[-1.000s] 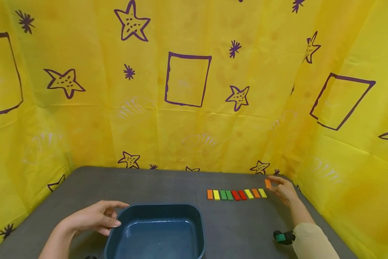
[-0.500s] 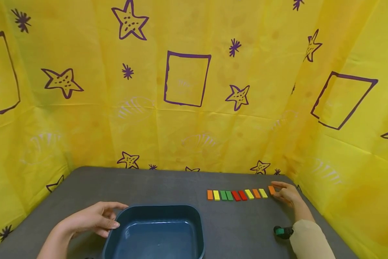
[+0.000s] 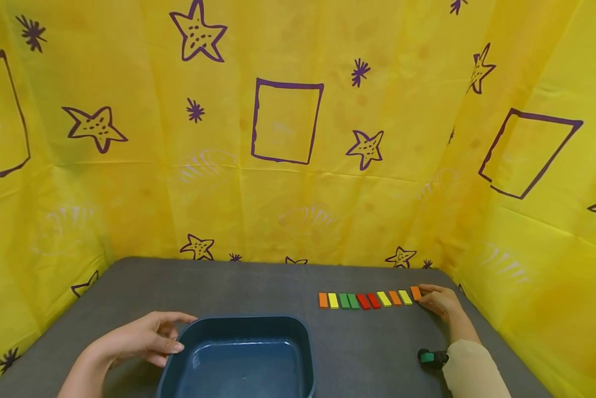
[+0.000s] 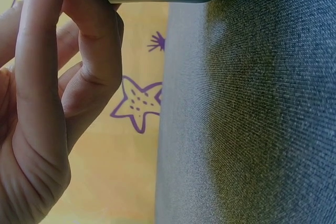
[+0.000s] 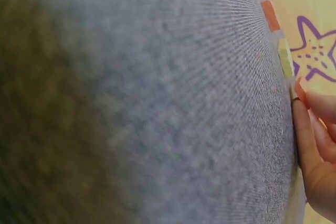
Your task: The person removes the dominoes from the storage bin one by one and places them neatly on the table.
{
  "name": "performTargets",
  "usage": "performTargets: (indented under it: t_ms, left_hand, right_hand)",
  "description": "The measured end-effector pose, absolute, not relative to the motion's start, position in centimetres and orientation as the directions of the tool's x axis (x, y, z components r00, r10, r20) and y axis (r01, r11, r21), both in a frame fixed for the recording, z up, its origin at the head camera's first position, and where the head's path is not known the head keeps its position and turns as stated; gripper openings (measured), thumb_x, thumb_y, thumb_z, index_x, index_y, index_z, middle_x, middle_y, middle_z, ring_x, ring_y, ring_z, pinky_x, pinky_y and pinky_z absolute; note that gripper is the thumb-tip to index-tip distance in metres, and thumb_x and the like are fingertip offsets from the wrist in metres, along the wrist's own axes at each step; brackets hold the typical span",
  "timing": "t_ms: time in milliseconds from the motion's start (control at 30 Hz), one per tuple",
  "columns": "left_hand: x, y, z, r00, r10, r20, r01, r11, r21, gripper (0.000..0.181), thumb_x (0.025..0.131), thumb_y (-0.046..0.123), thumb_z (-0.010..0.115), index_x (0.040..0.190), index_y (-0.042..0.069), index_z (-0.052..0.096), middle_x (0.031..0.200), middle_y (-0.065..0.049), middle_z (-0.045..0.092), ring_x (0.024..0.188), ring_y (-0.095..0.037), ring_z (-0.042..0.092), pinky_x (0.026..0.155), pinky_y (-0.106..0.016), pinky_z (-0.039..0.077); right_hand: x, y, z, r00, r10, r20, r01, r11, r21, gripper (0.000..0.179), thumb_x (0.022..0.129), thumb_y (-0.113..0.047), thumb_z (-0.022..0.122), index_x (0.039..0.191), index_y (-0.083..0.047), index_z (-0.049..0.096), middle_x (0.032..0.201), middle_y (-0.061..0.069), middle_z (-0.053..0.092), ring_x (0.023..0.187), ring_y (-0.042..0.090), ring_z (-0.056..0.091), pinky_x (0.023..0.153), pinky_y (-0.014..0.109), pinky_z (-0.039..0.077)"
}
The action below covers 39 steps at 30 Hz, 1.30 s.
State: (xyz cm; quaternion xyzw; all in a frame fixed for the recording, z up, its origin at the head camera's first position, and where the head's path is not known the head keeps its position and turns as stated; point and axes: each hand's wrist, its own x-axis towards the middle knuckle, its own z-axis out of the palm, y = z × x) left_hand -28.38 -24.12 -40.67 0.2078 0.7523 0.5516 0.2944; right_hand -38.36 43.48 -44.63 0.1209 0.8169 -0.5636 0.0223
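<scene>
At the right end of a row of small flat rectangular blocks, my right hand [image 3: 442,303] pinches an orange block [image 3: 416,293] between thumb and fingers. The right wrist view shows this orange block [image 5: 300,89] at the fingertips, close to the tabletop. Leftward along the row lie a yellow block [image 3: 404,297], another orange one, a yellow one, red blocks [image 3: 368,301], green blocks [image 3: 349,300], then yellow and orange. My left hand [image 3: 144,338] grips the far left corner of a dark blue basin [image 3: 248,326], whose near side is cut off by the frame.
The grey tabletop [image 3: 218,282] is bordered by yellow curtains [image 3: 288,215] with purple drawings at the back and both sides. Below the right hand, beside the sleeve [image 3: 472,367], is a black and green device [image 3: 431,357].
My right hand has lowered the orange block to the row's right end, first shifting right and then slightly back left. The left hand stays on the basin.
</scene>
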Motion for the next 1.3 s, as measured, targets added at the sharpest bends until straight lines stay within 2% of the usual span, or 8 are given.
performTargets:
  t_ms: [367,533,633,733,967,1067,1200,1300]
  left_hand:
    - [-28.3,-24.09,-40.5,-0.752,0.619,-0.228,-0.028,0.316,0.948,0.066,0.098,0.014,0.06,0.147,-0.015,0.026,0.086,-0.002,0.054,0.067,-0.006,0.053,0.063,-0.023,0.056]
    - [-28.26,-24.17,-40.54,-0.739,0.638,-0.216,-0.02,0.3,0.954,0.066,0.099,0.013,0.058,0.147,-0.016,0.025,0.085,-0.001,0.055,0.067,-0.005,0.053,0.063,-0.022,0.056]
    - [-28.26,-24.16,-40.59,-0.738,0.639,-0.216,-0.02,0.299,0.954,0.066,0.099,0.013,0.058,0.147,-0.016,0.024,0.084,0.0,0.055,0.066,-0.005,0.053,0.063,-0.022,0.056]
    - [-28.25,-24.11,-40.61,-0.74,0.636,-0.219,-0.022,0.303,0.953,0.066,0.099,0.014,0.058,0.147,-0.016,0.025,0.084,0.0,0.055,0.066,-0.005,0.053,0.063,-0.022,0.056]
    - [-28.27,-24.08,-40.5,-0.743,0.635,-0.212,-0.008,0.309,0.951,0.066,0.099,0.014,0.058,0.147,-0.016,0.025,0.084,-0.001,0.055,0.066,-0.006,0.053,0.063,-0.022,0.056]
    - [-28.26,-24.1,-40.51,-0.742,0.634,-0.216,-0.011,0.31,0.951,0.066,0.099,0.014,0.058,0.147,-0.016,0.025,0.084,-0.001,0.055,0.067,-0.006,0.053,0.063,-0.022,0.056]
    - [-28.27,-24.09,-40.59,-0.744,0.631,-0.22,-0.015,0.313,0.95,0.066,0.098,0.014,0.059,0.147,-0.016,0.025,0.084,-0.001,0.055,0.067,-0.006,0.053,0.063,-0.022,0.056]
    - [-28.29,-24.07,-40.64,-0.748,0.626,-0.218,-0.011,0.317,0.948,0.066,0.098,0.014,0.059,0.147,-0.016,0.026,0.084,-0.001,0.055,0.067,-0.006,0.054,0.063,-0.022,0.056]
  right_hand:
    - [-38.01,43.26,-44.17,-0.967,0.184,-0.174,0.218,0.254,-0.942,0.064,0.086,0.006,0.064,0.143,0.018,0.037,0.152,0.038,0.025,0.08,-0.004,0.058,0.076,0.022,0.059]
    - [-37.87,43.27,-44.07,-0.968,0.182,-0.17,0.21,0.226,-0.951,0.061,0.087,0.007,0.063,0.14,0.02,0.038,0.134,0.04,0.047,0.075,0.001,0.065,0.075,0.024,0.06]
    - [-37.73,43.2,-43.99,-0.965,0.199,-0.169,0.213,0.224,-0.951,0.058,0.086,0.007,0.064,0.138,0.021,0.042,0.104,0.022,0.068,0.072,0.004,0.067,0.072,0.025,0.06]
    - [-37.6,43.09,-43.99,-0.959,0.224,-0.172,0.226,0.24,-0.944,0.056,0.085,0.005,0.067,0.135,0.02,0.046,0.089,0.002,0.07,0.071,0.005,0.065,0.069,0.025,0.06]
    - [-37.59,42.89,-44.08,-0.952,0.26,-0.16,0.231,0.27,-0.935,0.051,0.084,0.004,0.068,0.131,0.019,0.052,0.083,-0.002,0.07,0.069,0.005,0.064,0.065,0.025,0.059]
    - [-37.59,42.77,-44.13,-0.952,0.264,-0.152,0.231,0.3,-0.926,0.051,0.084,0.004,0.068,0.131,0.018,0.053,0.087,0.004,0.071,0.069,0.006,0.063,0.065,0.024,0.059]
    - [-37.58,42.73,-44.29,-0.954,0.259,-0.151,0.236,0.339,-0.911,0.05,0.086,0.003,0.066,0.131,0.018,0.052,0.112,0.03,0.064,0.073,0.006,0.061,0.067,0.024,0.059]
    - [-37.49,42.76,-44.35,-0.953,0.262,-0.154,0.24,0.338,-0.91,0.049,0.086,0.003,0.065,0.131,0.018,0.052,0.109,0.029,0.065,0.073,0.006,0.062,0.066,0.024,0.059]
